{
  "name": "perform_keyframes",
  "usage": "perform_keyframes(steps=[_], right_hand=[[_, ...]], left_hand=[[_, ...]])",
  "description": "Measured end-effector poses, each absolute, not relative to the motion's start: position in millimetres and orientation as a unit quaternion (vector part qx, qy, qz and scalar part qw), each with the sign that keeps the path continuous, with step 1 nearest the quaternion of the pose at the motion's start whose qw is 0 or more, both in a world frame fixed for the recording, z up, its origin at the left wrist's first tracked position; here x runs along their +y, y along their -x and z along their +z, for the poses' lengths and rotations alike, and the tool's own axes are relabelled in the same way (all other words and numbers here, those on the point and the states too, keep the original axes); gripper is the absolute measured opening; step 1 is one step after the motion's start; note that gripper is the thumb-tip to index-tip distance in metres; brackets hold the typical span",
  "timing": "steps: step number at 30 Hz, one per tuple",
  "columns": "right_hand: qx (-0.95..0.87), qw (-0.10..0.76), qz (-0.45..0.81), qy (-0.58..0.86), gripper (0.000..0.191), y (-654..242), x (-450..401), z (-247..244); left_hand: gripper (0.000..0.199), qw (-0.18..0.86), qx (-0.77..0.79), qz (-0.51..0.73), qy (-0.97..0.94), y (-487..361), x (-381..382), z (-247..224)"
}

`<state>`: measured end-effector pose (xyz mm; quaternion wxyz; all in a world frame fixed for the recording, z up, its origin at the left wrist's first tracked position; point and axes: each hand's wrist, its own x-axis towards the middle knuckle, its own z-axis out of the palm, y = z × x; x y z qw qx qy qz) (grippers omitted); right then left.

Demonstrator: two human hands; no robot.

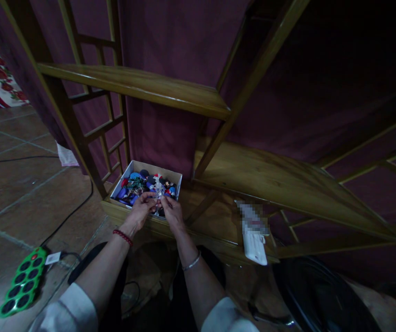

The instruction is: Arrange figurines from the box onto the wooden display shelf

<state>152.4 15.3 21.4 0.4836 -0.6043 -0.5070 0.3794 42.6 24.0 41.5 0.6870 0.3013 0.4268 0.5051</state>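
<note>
A white cardboard box [117, 189] filled with small colourful items sits on the low wooden shelf. Over its front part, my left hand [143, 207] and my right hand [172, 210] meet, fingertips pinched round a small clear, shiny object [159, 190]. The object looks transparent; its exact shape is hard to tell. Blue, purple, red, green and black pieces lie in the box beneath and beyond my fingers. A red bead bracelet circles my left wrist, and a silver bangle is on my right.
Wooden shelf boards [142, 87] and lattice bars rise around the box before a dark red curtain. A white object [254, 246] lies on the shelf at right. On the tiled floor at left is a green power strip [25, 282] with cables. A black round seat [322, 295] stands lower right.
</note>
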Motion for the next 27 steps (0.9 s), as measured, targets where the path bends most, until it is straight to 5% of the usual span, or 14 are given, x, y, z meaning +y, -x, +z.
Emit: perform_keyframes(steps=[27], right_hand=[[-0.540,0.486,0.329,0.604,0.021,-149.6,14.7,21.5]], left_hand=[[0.033,0.615,0.464,0.521,-0.368,-48.7,23.6,38.3]])
